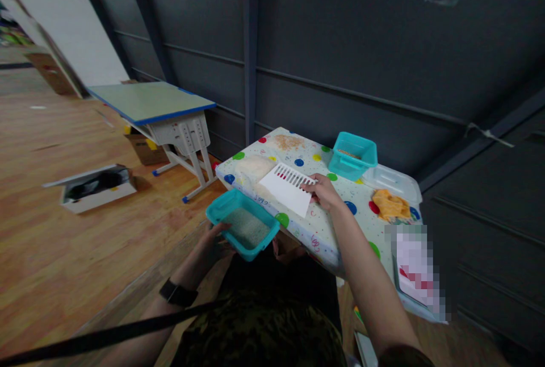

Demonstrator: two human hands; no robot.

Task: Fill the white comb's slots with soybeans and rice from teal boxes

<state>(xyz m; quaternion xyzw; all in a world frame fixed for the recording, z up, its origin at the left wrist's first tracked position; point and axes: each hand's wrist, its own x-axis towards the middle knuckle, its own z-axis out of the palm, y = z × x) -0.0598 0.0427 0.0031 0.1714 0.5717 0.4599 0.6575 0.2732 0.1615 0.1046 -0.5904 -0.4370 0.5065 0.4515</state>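
Note:
My left hand grips the near left side of a teal plastic container, thumb over its rim. White grains, perhaps rice, lie inside it. The container is held just off the front edge of the table, below the tabletop's level. Between the fingers of my right hand is a white card with a row of slots, held near its right end. It lies low over the tabletop beside a pale heap of grains, partly covering that heap. Farther back is a tan scattering of grains or flakes.
At the back right stands another teal container with tan grains, next to a clear lid. A yellow cloth and a blurred sheet lie nearer. A desk and a white box are left; a dark wall rises behind.

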